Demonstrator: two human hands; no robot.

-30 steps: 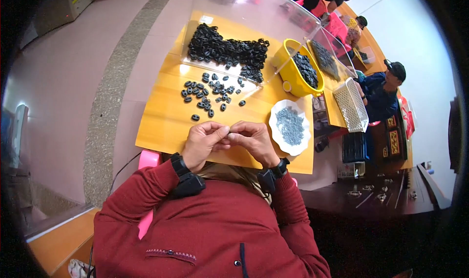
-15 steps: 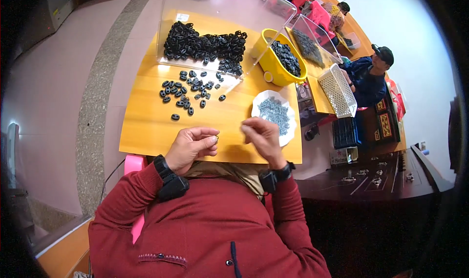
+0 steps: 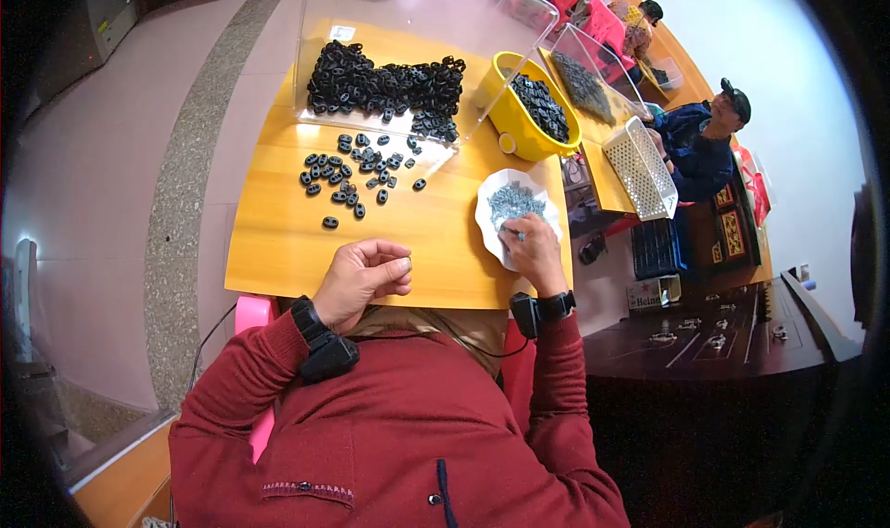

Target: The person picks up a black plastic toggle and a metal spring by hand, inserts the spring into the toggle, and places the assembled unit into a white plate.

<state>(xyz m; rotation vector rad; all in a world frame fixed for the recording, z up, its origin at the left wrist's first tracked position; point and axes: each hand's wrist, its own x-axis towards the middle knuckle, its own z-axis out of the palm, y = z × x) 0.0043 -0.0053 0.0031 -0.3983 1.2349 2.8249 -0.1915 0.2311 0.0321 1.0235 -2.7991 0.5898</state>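
My left hand (image 3: 369, 273) hovers over the table's front edge, its thumb and forefinger pressed together. Whatever small thing sits in that pinch is too small to make out. Over to the right, my right hand (image 3: 538, 248) reaches into a white scalloped dish (image 3: 488, 229), fingertips closed among small silvery-grey pieces (image 3: 515, 202). Its fingers partly hide what they touch. Beyond my left hand lie loose black oval parts (image 3: 360, 211), each with two holes, scattered on the yellow wooden table (image 3: 278, 241).
Behind the loose parts, a clear plastic bin (image 3: 445, 27) lies with a heap of black parts (image 3: 380, 88) at its mouth. A yellow tub (image 3: 505, 129) of dark parts stands right of it. Further right are a white perforated basket (image 3: 640, 171) and a seated person (image 3: 700, 139).
My right hand has moved right, from the open space beside my left hand into the white dish. The left hand keeps its pinch in nearly the same place.
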